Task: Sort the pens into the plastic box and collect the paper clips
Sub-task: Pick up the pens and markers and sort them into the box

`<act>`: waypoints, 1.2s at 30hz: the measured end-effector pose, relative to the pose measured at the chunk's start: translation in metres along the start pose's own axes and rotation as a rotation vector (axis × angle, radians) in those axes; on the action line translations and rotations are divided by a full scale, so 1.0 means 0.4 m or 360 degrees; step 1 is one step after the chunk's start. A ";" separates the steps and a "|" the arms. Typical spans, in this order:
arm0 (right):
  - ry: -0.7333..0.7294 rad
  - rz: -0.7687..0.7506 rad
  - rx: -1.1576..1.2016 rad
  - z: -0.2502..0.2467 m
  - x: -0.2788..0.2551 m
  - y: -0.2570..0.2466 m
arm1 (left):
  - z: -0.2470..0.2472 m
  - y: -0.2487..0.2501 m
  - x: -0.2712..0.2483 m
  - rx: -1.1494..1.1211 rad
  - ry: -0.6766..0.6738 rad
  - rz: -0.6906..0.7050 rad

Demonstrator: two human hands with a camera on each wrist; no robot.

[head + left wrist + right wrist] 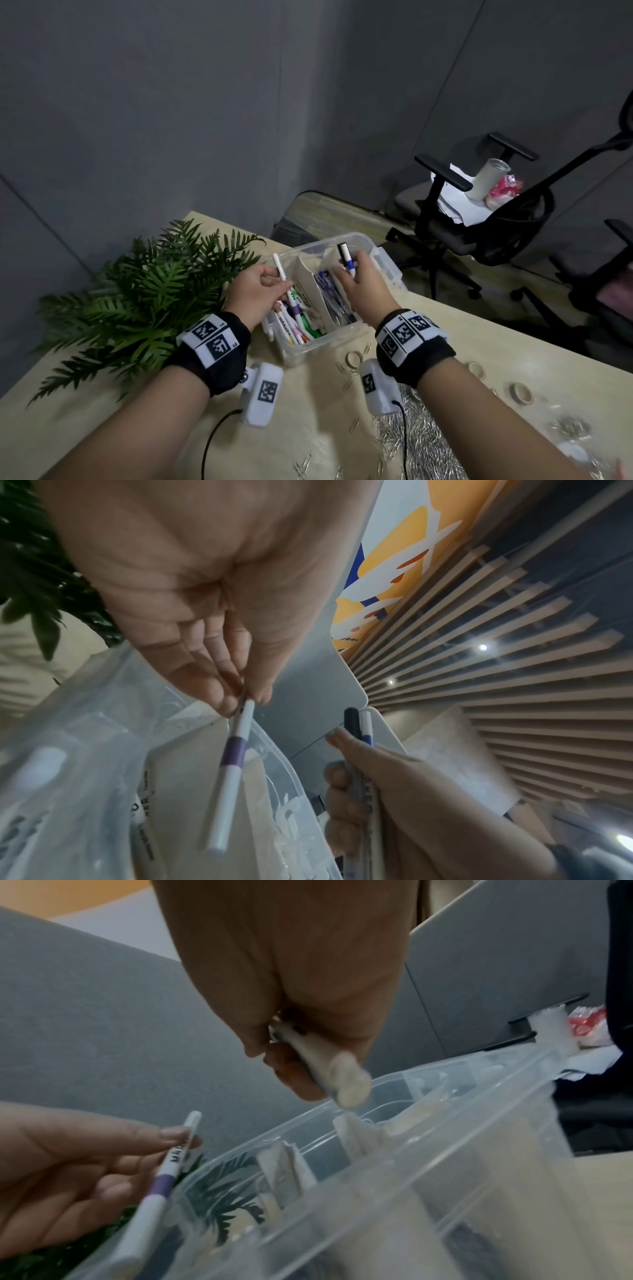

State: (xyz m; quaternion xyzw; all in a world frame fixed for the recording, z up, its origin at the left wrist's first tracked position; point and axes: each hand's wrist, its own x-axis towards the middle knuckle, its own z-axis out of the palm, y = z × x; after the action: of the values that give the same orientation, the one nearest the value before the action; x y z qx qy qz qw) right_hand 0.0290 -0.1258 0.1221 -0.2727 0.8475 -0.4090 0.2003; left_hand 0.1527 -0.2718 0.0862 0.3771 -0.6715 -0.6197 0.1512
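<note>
pen-sorting step, paper clips (421, 442) uncollected on the table (308, 428). plastic box (368, 245) stands before me, compartments part filled. my left hand (255, 291) pinches a purple-banded marker (285, 284) above the left compartment; my right hand (359, 284) grips two markers (345, 262) upright. next, i judge: lower each, release.

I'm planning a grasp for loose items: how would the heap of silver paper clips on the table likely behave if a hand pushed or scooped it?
The paper clips lie as a loose, tangled heap on the table, so a push would probably spread them, not move them as one. They look thin and light; strays already lie apart, so a scoop may leave some behind. Tangled ones might lift in clumps.
</note>
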 end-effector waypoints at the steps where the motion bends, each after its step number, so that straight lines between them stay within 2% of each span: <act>1: -0.0019 -0.0017 0.0047 0.011 0.001 -0.011 | 0.002 0.000 0.003 0.0019 -0.0002 -0.0017; 5: -0.0169 -0.0040 0.0222 0.068 0.009 -0.032 | 0.000 -0.002 0.011 0.0023 -0.0008 -0.0086; 11: -0.0276 0.0008 0.0349 0.122 0.022 -0.029 | -0.008 -0.006 0.010 0.0032 -0.0004 -0.0100; 15: -0.0314 0.0029 0.0128 0.134 0.023 -0.017 | -0.014 -0.011 0.008 0.0108 0.0010 -0.0089; 18: -0.0318 0.0047 0.0145 0.137 0.021 -0.006 | -0.015 -0.010 0.006 0.0218 0.0056 -0.0045; 24: -0.0082 -0.0127 0.0323 0.081 0.012 0.008 | -0.011 0.018 -0.015 0.0275 0.0106 0.0024; 28: 0.0017 -0.0112 0.0468 0.002 -0.017 0.060 | 0.030 0.049 -0.051 0.0257 0.0071 0.0126; 32: 0.0149 -0.0021 0.0479 -0.088 -0.086 0.140 | 0.112 0.074 -0.099 0.0254 -0.0147 0.0187; 36: 0.0294 0.0048 0.0347 -0.198 -0.183 0.242 | 0.247 0.093 -0.157 0.0302 -0.0397 0.0172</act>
State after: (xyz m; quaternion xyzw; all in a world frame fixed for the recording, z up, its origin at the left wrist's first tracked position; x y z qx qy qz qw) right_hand 0.0121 0.0164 0.0994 -0.1980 0.8169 -0.5188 0.1560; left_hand 0.1167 -0.1593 0.1198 0.2732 -0.7598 -0.5865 0.0637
